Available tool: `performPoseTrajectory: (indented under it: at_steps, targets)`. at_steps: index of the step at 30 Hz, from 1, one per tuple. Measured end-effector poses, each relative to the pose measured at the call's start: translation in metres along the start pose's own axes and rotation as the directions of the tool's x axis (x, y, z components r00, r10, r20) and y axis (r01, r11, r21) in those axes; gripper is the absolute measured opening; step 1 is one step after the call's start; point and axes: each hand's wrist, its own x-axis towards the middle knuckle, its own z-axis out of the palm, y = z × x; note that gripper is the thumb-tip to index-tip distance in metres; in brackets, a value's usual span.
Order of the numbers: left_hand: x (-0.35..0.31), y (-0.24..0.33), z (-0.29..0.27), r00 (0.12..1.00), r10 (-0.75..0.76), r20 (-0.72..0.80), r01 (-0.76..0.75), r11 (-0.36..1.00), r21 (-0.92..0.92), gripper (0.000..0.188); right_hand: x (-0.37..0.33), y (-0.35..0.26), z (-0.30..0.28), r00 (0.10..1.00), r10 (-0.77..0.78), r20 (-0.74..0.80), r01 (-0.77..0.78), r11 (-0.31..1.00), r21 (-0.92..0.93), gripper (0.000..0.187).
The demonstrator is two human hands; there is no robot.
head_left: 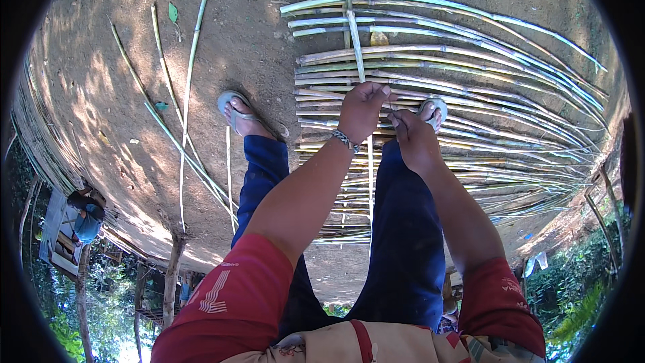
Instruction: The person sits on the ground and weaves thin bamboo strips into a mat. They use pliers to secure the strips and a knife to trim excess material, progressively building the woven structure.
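My left hand point(363, 109), with a chain bracelet at its wrist, is closed in a pinch above the row of bamboo canes point(470, 87). Just to its right, my right hand point(415, 140) also pinches with thumb and finger. A thin strand point(393, 103), wire or cord, seems to run between the fingertips; its ends are hidden. Beneath my hands the canes lie side by side on the ground. A split bamboo strip point(355, 40) crosses over them near their left ends and passes under my left hand.
Several loose canes point(190, 74) lie on the dirt to the left. My sandalled left foot point(240, 114) stands on bare ground, and my right foot point(433, 113) is among the canes. A person point(86, 218) is at the far left, near wooden posts point(173, 275).
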Motion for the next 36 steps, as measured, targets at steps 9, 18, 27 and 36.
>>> performPoseTrajectory:
  at_steps: [9,18,27,36]
  targets:
    - [0.046,-0.097,-0.071,0.972,0.032,-0.235,0.113,0.809,0.576,0.031,0.076,0.093,0.065,0.959,0.282,0.003,-0.282,0.959,-0.024,0.030]
    - [0.077,-0.045,-0.053,0.992,-0.009,-0.125,0.102,0.635,0.766,0.031,0.082,0.086,0.138,0.931,0.353,-0.092,-0.354,0.935,-0.003,0.027]
    - [0.075,-0.046,-0.075,0.987,0.107,-0.122,0.052,0.504,0.862,0.027,0.082,0.052,0.159,0.936,0.351,0.017,-0.349,0.935,-0.070,0.025]
    - [0.096,-0.021,-0.082,0.908,0.414,-0.058,-0.084,0.317,0.945,0.036,0.091,0.059,0.158,0.942,0.327,0.077,-0.319,0.942,-0.103,0.030]
